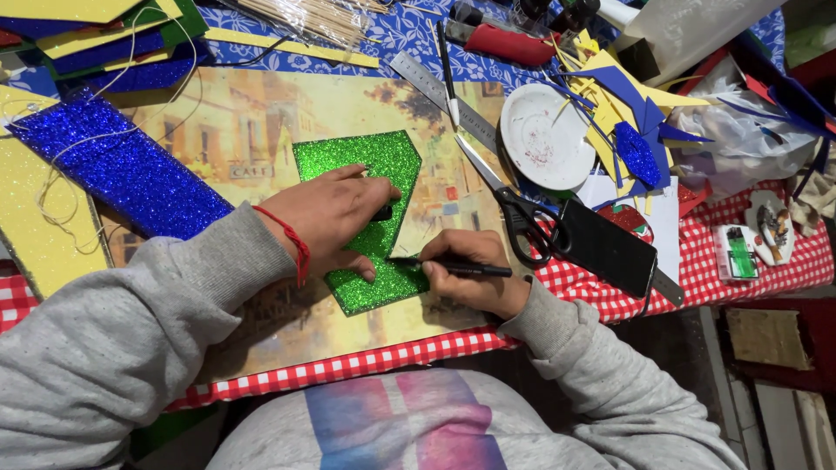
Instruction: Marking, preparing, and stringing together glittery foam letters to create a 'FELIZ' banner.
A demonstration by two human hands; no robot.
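Marking the green glitter foam sheet (370, 218) with a black pen (457, 268).

Right hand (475, 274) closed round the pen, tip touching the sheet's right edge near its near corner. Left hand (335, 222) spread flat, pinning the sheet mid-board; a small dark object under its fingertips, unclear. Judged step: tracing a line; next move needs steady hold-down and a controlled stroke. Sheet lies on a picture board (235, 122) over a red checked cloth (740, 287). Scissors (514, 209), a phone (610, 248), a white plate (549, 135) at right; a blue glitter strip (113, 165) at left. Cluttered craft table.
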